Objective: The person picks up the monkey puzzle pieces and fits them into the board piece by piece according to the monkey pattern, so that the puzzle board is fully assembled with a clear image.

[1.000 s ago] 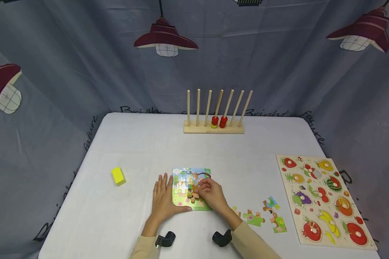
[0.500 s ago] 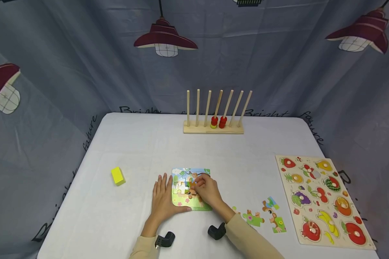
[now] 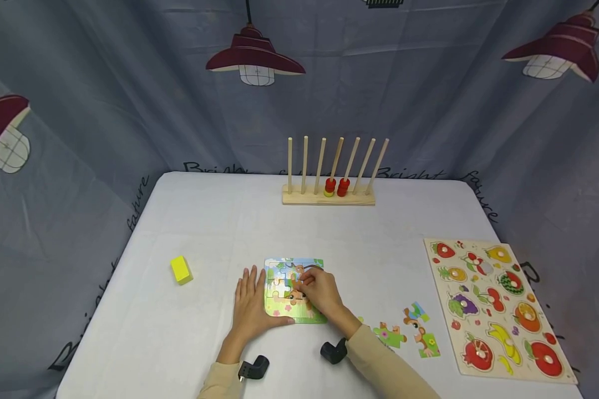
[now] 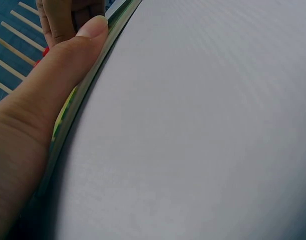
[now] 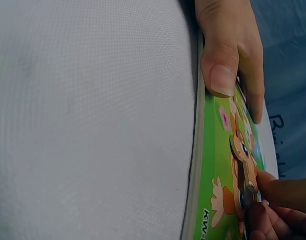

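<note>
The square picture puzzle board lies before the person on the white table. My left hand braces it, straight fingers along its left side and thumb at the near edge; the left wrist view shows the thumb against that edge. Over the board's right half, my right hand has thumb and fingertips pinched together. The right wrist view shows these fingers at a monkey-patterned piece, which stands slightly raised and tilted. Fingers hide part of the piece and the picture beneath.
Several loose puzzle pieces lie right of the board. Farther right is a wooden fruit board. A yellow block sits to the left, and a wooden peg rack with red and yellow beads stands at the back.
My right hand has shifted slightly left and up over the board, with its fingertips still together. The left hand keeps its place at the board's corner.
</note>
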`<control>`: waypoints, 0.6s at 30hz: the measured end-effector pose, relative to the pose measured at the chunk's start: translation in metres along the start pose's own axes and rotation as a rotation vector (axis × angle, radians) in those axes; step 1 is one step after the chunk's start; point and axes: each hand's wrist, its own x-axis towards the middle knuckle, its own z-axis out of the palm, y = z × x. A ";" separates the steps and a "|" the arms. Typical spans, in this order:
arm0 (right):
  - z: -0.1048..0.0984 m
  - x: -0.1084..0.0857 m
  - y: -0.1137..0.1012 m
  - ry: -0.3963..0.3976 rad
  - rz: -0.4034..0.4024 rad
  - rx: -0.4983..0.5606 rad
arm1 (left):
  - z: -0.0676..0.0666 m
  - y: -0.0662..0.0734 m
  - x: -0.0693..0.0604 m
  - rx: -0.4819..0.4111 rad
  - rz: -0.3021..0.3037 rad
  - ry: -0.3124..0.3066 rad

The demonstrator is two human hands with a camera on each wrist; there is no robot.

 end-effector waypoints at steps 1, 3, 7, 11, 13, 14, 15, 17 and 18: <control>0.000 0.000 -0.001 -0.002 -0.003 0.002 | 0.000 0.000 0.000 0.001 0.005 0.007; 0.000 0.001 -0.001 -0.006 -0.011 0.002 | 0.000 0.000 0.001 0.003 0.008 0.010; 0.001 0.001 -0.001 -0.007 -0.013 -0.016 | 0.001 0.000 0.001 -0.002 0.011 0.009; 0.001 0.001 -0.001 0.002 -0.021 -0.056 | 0.000 0.000 0.001 -0.005 0.016 0.009; 0.002 0.001 -0.001 0.003 -0.022 -0.066 | -0.001 0.000 0.000 -0.007 0.015 0.006; 0.002 0.000 0.000 0.004 -0.027 -0.072 | -0.001 0.000 0.000 -0.009 0.015 0.004; 0.003 -0.001 0.000 0.006 -0.036 -0.078 | -0.001 0.000 0.000 -0.009 0.012 0.001; 0.004 -0.003 0.000 0.027 -0.064 -0.115 | -0.001 0.001 0.000 -0.014 0.009 -0.006; 0.004 -0.005 0.000 0.044 -0.091 -0.147 | -0.001 0.001 0.000 -0.014 0.008 -0.006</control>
